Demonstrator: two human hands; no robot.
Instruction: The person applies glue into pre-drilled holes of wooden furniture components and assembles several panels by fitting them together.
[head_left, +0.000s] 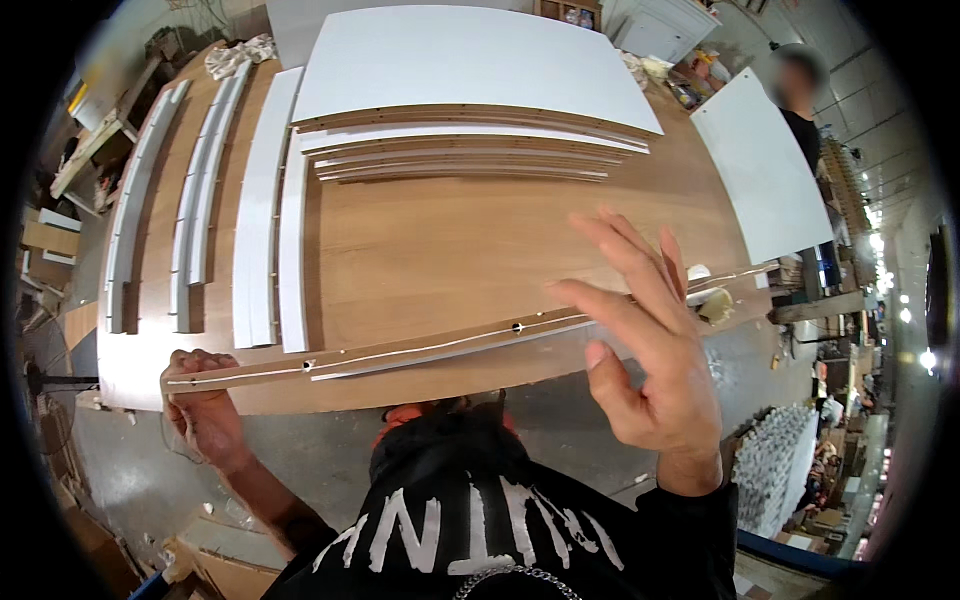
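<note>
Across the near side of the table runs a long narrow board (pixel 430 345), its brown edge turned up. A thin white line, like a bead of glue, runs along that edge past a few dark holes. My left hand (pixel 205 405) is closed around the board's left end. Above the board's right part is my right hand (pixel 645 345), fingers spread and holding nothing. Just beyond that hand a small pale yellowish object (pixel 715 304) sits by the board; its kind is unclear. White-faced panels (pixel 470 65) are stacked at the far side.
Long white strips (pixel 258 220) lie lengthwise on the left of the brown table (pixel 440 230). A white panel (pixel 765 165) leans at the right edge, with another person (pixel 800 120) behind it. A crumpled cloth (pixel 240 57) lies at the far left corner.
</note>
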